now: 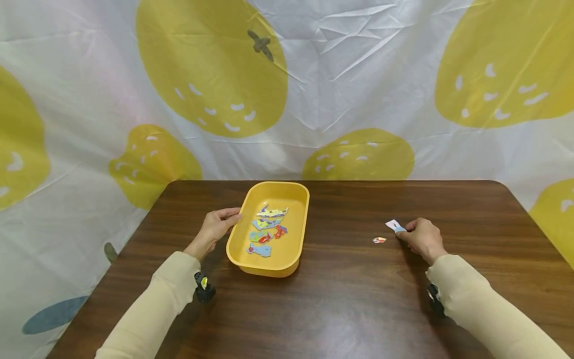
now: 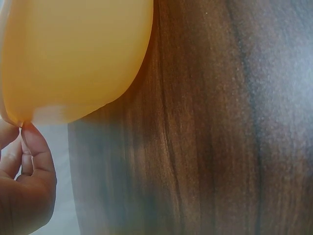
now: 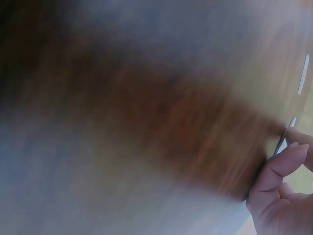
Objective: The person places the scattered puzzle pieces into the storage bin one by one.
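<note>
My left hand (image 1: 213, 232) pinches the left rim of a yellow plastic tub (image 1: 290, 247) between thumb and fingers. The left wrist view shows the thumb and a fingertip meeting on the edge of the tub (image 2: 78, 54). Several flat, colourful cutout pieces (image 1: 261, 250) lie inside it, blue, green, red and yellow. Over on the right, my right hand (image 1: 423, 239) pinches a flat white and light-blue cutout piece (image 1: 393, 225) by one end. A small red, white and yellow cutout (image 1: 379, 240) lies on the table just left of those fingers.
The dark wood-grain table (image 1: 341, 294) carries the tub and the loose cutout. Behind it hangs a pale curtain (image 1: 309, 99) with large yellow fruit prints, close to the table's far edge. Dark wrist cameras sit on both sleeves.
</note>
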The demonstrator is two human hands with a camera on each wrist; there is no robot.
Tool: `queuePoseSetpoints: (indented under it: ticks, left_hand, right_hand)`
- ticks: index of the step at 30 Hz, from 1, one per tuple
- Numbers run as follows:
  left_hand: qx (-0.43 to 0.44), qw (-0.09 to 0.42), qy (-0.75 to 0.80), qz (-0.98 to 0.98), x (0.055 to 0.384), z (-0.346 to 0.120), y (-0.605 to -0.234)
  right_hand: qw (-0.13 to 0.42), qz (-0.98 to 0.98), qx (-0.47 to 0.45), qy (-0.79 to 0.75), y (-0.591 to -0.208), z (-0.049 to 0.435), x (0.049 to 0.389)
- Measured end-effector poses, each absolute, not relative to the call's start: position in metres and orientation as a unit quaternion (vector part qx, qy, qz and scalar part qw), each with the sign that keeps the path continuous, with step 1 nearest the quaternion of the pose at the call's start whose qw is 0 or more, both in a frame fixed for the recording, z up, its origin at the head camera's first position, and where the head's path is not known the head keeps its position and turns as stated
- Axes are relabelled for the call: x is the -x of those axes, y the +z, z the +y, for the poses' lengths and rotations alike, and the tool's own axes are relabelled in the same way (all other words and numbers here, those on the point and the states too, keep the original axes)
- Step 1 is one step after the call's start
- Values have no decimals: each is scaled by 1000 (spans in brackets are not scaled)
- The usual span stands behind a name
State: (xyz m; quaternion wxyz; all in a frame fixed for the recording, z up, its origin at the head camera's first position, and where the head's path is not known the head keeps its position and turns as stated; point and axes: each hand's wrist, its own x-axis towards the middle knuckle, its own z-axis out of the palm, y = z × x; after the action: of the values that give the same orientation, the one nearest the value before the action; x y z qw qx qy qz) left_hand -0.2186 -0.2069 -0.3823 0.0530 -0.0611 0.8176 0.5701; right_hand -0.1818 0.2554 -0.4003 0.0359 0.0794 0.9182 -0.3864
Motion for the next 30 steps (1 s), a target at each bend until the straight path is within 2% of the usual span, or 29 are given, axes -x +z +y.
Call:
queuePoseSetpoints:
  ticks: [10,18,25,30]
  left_hand:
    - [66,56,556,827,219,-208,-381]
    - [64,59,558,825,220,-209,-382]
    - [68,60,559,824,219,-208,-381]
    - [70,65,560,823,219,-209,-380]
  right_hand:
    - [25,925,-82,-370,-400,252,184]
    - [14,889,-91,-449,-401,245,182]
    - [62,782,-85,-614,-383,215,183]
    - [105,727,-61,-675,-366,183,181]
